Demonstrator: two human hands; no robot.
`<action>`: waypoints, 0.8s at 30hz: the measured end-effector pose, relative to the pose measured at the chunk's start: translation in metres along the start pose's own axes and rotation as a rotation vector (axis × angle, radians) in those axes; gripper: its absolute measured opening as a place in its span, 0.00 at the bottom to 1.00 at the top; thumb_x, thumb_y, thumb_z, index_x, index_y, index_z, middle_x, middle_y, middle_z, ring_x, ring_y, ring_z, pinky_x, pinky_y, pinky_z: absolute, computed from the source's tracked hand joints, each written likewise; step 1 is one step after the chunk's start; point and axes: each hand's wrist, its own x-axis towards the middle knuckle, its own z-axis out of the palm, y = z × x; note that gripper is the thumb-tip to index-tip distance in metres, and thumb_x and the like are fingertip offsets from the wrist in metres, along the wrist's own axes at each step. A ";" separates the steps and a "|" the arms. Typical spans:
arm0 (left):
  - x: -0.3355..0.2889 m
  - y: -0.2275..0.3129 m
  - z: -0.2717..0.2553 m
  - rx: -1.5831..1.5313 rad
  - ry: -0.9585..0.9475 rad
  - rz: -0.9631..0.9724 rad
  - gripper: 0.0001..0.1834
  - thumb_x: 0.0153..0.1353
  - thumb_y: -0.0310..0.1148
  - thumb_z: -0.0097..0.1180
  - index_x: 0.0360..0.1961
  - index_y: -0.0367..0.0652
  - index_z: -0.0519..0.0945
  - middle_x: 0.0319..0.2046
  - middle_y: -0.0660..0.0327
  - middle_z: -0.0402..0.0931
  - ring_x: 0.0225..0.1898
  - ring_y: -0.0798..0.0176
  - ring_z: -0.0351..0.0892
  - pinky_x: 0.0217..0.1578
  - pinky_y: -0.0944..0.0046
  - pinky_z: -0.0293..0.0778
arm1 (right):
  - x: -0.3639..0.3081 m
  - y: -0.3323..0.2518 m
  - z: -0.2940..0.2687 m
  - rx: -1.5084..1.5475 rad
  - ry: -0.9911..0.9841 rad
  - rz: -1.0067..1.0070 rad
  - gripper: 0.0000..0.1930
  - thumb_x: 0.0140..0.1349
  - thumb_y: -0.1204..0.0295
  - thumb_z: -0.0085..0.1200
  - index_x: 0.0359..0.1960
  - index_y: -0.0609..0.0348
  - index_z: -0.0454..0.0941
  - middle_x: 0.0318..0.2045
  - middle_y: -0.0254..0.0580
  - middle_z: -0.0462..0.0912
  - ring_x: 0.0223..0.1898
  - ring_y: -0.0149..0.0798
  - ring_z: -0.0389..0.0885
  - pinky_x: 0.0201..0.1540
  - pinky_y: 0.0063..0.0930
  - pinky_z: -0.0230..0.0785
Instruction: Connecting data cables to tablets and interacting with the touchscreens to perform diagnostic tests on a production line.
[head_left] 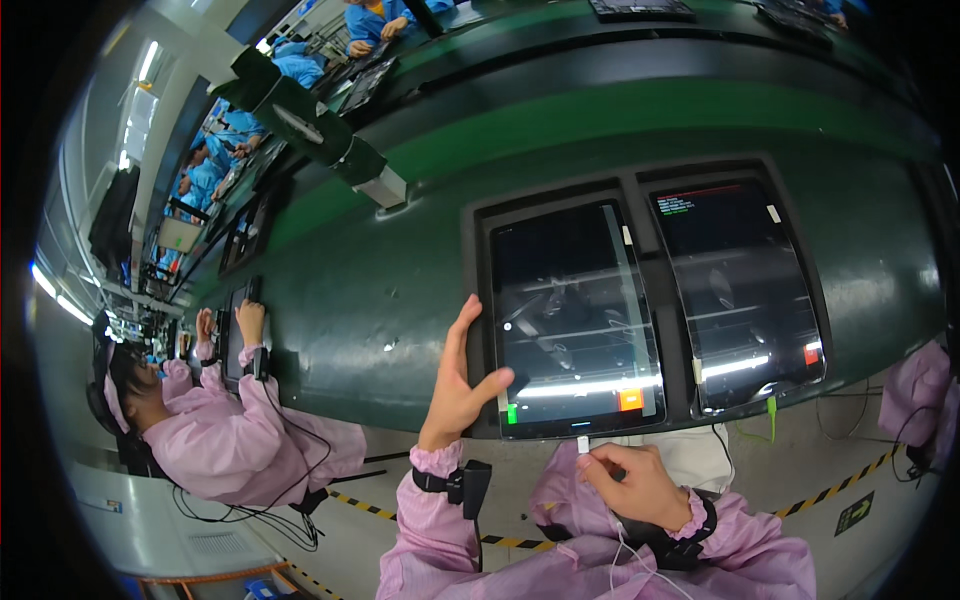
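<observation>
Two tablets lie face up in a black foam tray (650, 235) on the green bench. My left hand (456, 388) rests at the left edge of the left tablet (575, 310), fingers stretched and thumb over the screen's lower left corner. Below that tablet's bottom edge, my right hand (636, 484) pinches a white cable plug (584, 445). Its tip meets the edge; whether it is fully in cannot be made out. A white cable hangs from this hand. The right tablet (740, 295) shows small coloured text at its top, and a green cable (772, 418) runs from its lower edge.
A green-wrapped post (310, 130) rises from the green bench (350, 345) beyond my left hand. At the left, a co-worker in pink (230, 440) works along the same bench. People in blue (205, 170) sit farther off. Striped tape (840, 482) marks the floor.
</observation>
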 end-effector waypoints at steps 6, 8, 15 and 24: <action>-0.022 0.015 -0.002 0.078 -0.064 -0.080 0.59 0.35 0.32 0.74 0.66 0.34 0.47 0.68 0.50 0.40 0.70 0.55 0.37 0.67 0.59 0.37 | 0.000 0.001 0.003 0.023 -0.018 0.025 0.09 0.60 0.70 0.55 0.28 0.65 0.78 0.19 0.37 0.82 0.19 0.24 0.79 0.23 0.17 0.69; -0.027 0.020 -0.006 0.080 -0.114 -0.037 0.63 0.33 0.32 0.75 0.66 0.34 0.44 0.68 0.49 0.39 0.70 0.54 0.36 0.67 0.59 0.36 | 0.001 -0.002 0.001 0.029 -0.021 0.014 0.09 0.60 0.70 0.55 0.28 0.66 0.78 0.19 0.36 0.82 0.18 0.24 0.78 0.22 0.17 0.68; -0.056 0.029 0.009 0.360 -0.059 -0.054 0.74 0.26 0.28 0.78 0.66 0.37 0.31 0.68 0.44 0.33 0.70 0.49 0.32 0.67 0.56 0.34 | 0.001 -0.009 0.006 0.185 -0.031 0.176 0.13 0.59 0.68 0.57 0.22 0.64 0.76 0.13 0.37 0.77 0.15 0.25 0.74 0.16 0.21 0.62; -0.048 0.045 0.023 0.358 -0.021 0.005 0.66 0.31 0.28 0.76 0.66 0.35 0.40 0.67 0.47 0.39 0.69 0.50 0.39 0.66 0.56 0.40 | -0.027 -0.003 -0.042 0.043 0.269 -0.313 0.08 0.52 0.77 0.56 0.18 0.62 0.72 0.14 0.42 0.73 0.14 0.35 0.73 0.18 0.28 0.61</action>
